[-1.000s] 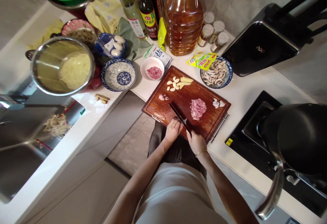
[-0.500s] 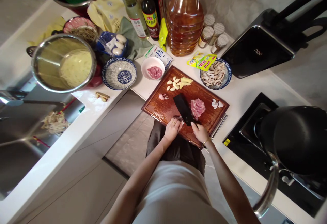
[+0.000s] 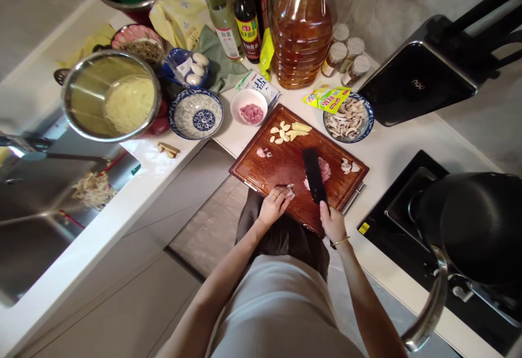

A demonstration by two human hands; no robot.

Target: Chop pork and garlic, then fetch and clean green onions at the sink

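My right hand [image 3: 332, 222] is closed round the handle of a black cleaver [image 3: 314, 176], whose blade partly covers a pile of chopped pink meat [image 3: 324, 168]. On the near edge of the wooden cutting board [image 3: 261, 167], my left hand [image 3: 275, 205] has its fingers closed on a small pale piece of meat [image 3: 290, 191]. Peeled garlic cloves [image 3: 281, 132] and ginger slices [image 3: 299, 129] lie at the board's far side. A small pink scrap of meat [image 3: 261, 152] sits at the left, and pale pieces [image 3: 349, 166] lie at the right.
Right of the board stands a black pot [image 3: 477, 227] on the stove. A bowl of sliced mushrooms [image 3: 346, 121], a small bowl of meat [image 3: 249, 109] and a patterned bowl [image 3: 196, 113] line the back. A knife block [image 3: 416, 75], oil jug [image 3: 302, 37] and metal pot [image 3: 110, 97] stand around.
The cleaver has moved right, away from my left hand and over the chopped meat. My left hand stays near the board's front edge. The view has shifted slightly.
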